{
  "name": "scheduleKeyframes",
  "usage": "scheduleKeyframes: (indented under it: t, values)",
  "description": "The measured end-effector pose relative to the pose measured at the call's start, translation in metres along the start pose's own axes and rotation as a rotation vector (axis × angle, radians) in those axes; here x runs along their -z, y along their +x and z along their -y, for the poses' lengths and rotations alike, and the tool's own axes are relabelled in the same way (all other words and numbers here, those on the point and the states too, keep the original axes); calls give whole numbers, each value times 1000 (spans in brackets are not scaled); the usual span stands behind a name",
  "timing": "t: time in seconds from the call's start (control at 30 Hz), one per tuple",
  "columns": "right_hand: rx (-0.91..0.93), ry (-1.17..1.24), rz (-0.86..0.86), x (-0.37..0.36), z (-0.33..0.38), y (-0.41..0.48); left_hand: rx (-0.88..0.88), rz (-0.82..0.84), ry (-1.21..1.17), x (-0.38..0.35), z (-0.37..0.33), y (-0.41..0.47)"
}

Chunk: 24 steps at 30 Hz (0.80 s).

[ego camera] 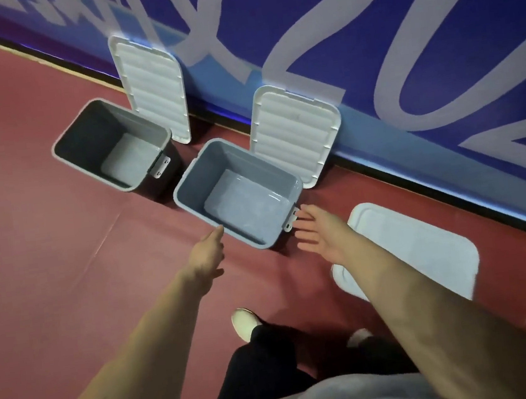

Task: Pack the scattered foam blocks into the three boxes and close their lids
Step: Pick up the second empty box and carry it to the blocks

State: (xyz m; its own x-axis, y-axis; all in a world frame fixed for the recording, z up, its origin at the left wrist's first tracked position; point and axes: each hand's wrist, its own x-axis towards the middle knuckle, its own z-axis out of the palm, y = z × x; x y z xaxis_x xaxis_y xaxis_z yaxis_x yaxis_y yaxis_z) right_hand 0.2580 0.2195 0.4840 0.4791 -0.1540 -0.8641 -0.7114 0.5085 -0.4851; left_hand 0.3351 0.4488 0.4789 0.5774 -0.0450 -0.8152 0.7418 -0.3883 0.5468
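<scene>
Left hand (207, 255): fingers straight, at near rim of open grey plastic box (243, 208).
Right hand (319, 232): fingers spread, just beside its right side.

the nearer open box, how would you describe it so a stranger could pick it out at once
Along the foot of the blue banner wall, two open boxes stand on the red floor. The nearer box is the one with the left hand and right hand at its sides. It is paler blue-grey than the darker box beyond it.
</scene>
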Motion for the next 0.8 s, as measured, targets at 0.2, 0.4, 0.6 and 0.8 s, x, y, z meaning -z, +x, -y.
scheduleKeyframes:
  t: [0.2,0.4,0.6,0.8]
  values:
    - [22,-6,-71,-23,33,37,52,20,-49,17,-25,74]
    - [40,-159,-126,-25,75,133,103,-4,-90,-2,-15,164]
    - [-15,-367,-147,-11,102,293,239,-151,-182,-33,20,276]
    - [-26,-651,-88,11,116,451,402,-220,-214,-75,75,390]
